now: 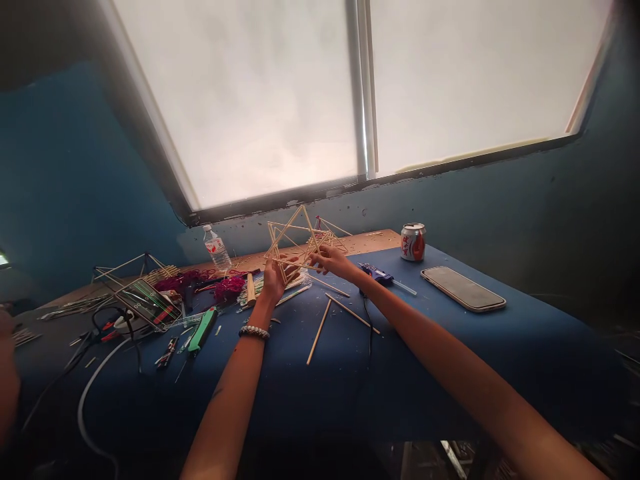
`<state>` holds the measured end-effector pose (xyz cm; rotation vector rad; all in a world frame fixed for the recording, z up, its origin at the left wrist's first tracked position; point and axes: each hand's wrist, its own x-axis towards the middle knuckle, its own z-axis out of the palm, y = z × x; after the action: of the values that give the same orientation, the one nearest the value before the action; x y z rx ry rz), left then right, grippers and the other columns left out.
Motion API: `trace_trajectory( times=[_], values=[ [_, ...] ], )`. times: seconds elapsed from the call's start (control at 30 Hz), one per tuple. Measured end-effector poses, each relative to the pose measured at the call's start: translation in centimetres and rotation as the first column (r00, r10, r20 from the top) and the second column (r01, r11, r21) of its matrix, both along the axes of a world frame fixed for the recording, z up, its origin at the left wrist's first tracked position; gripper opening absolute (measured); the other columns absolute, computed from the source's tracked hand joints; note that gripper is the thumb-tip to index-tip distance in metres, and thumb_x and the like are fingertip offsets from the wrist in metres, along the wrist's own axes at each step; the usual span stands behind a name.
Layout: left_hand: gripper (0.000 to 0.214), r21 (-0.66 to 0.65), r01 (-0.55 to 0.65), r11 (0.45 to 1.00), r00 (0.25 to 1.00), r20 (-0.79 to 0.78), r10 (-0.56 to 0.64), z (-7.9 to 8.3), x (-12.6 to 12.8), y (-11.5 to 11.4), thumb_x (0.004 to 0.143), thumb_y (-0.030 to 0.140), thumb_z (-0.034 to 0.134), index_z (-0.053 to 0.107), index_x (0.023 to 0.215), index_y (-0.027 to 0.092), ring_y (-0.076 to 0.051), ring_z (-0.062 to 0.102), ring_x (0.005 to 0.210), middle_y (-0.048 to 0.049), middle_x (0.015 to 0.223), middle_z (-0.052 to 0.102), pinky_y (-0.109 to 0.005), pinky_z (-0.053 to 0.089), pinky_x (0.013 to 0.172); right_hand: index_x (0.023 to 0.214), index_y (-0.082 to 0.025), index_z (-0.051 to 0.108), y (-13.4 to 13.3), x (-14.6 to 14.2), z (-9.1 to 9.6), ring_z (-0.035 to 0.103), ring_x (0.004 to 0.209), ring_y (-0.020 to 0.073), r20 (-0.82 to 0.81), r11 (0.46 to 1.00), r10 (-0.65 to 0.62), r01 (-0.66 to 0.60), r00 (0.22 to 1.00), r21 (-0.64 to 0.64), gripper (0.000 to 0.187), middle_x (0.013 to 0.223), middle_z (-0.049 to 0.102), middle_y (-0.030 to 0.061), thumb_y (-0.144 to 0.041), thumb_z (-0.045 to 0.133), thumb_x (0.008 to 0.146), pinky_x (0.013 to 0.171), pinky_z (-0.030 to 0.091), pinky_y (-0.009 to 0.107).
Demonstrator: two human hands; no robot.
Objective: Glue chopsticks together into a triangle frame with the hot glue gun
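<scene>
A frame of thin wooden sticks (295,233), shaped like joined triangles, stands on the blue table (400,360) under the window. My left hand (277,275) is closed on the frame's lower left sticks; a bead bracelet sits on that wrist. My right hand (333,259) pinches a stick on the frame's lower right side. Both arms reach far forward. Loose sticks (320,330) lie on the table just in front of the hands.
A drink can (413,241) and a phone (463,288) lie to the right. A water bottle (217,248), purple yarn (227,288), a green cutter (203,328), a tablet (149,303), cables and a second stick frame (125,267) crowd the left.
</scene>
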<state>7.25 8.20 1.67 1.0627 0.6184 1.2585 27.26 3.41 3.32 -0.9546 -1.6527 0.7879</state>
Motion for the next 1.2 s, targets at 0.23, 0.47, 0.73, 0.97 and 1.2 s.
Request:
trace_trajectory(
  times=[0.23,0.47,0.73,0.97,1.2],
  values=[
    [0.056,0.008,-0.039,0.999,0.997,0.064,0.039,0.1,-0.6,0.6,0.091,0.065,0.033,0.064,0.102,0.019,-0.021,0.069,0.083,-0.0116,0.110,0.071,-0.034,0.057,0.070,0.088,-0.019,0.048,-0.2,0.0,0.1,0.056,0.048,0.0072,-0.011,0.999,-0.029,0.030,1.000,0.040,0.019,0.079,0.067,0.0018,-0.034,0.047,0.099,0.041,0.044,0.017],
    [0.029,0.122,-0.224,0.967,0.959,-0.151,0.242,-0.8,-0.3,1.0,0.083,0.044,0.059,0.065,0.098,0.019,-0.016,0.067,0.079,-0.0104,0.116,0.068,-0.026,0.055,0.063,0.090,-0.022,0.039,0.0,0.0,-0.4,0.055,0.047,0.0086,0.069,0.992,-0.093,0.086,0.993,0.092,0.018,0.083,0.064,-0.0003,-0.038,0.041,0.099,0.043,0.042,0.021],
    [0.034,0.291,-0.372,0.882,0.845,-0.287,0.451,-1.7,0.3,1.0,0.080,0.036,0.070,0.059,0.107,0.019,-0.014,0.069,0.072,-0.0094,0.115,0.064,-0.020,0.050,0.049,0.101,-0.018,0.048,-2.0,-0.3,0.4,0.061,0.071,0.0221,0.470,0.867,-0.433,0.213,0.769,0.450,0.013,0.082,0.068,0.0088,-0.029,0.041,0.098,0.061,0.031,0.029],
    [0.033,0.364,-0.408,0.837,0.786,-0.326,0.525,-1.7,0.2,0.9,0.081,0.042,0.069,0.063,0.102,0.017,-0.015,0.070,0.073,-0.0113,0.117,0.064,-0.019,0.049,0.048,0.111,-0.015,0.052,-3.0,-1.0,0.7,0.061,0.068,0.0210,0.648,0.852,-0.453,0.085,0.612,0.516,0.021,0.082,0.070,0.0101,-0.028,0.041,0.099,0.058,0.021,0.029],
    [0.037,0.410,-0.429,0.805,0.757,-0.324,0.568,-2.0,0.0,1.4,0.081,0.054,0.061,0.063,0.093,0.019,-0.014,0.065,0.065,-0.0063,0.093,0.067,-0.017,0.044,0.043,0.093,-0.017,0.056,-3.7,-1.4,1.0,0.055,0.065,0.0161,0.629,0.852,-0.349,-0.045,0.695,0.522,0.028,0.078,0.066,0.0055,-0.044,0.050,0.096,0.057,0.022,0.027]
  ],
)
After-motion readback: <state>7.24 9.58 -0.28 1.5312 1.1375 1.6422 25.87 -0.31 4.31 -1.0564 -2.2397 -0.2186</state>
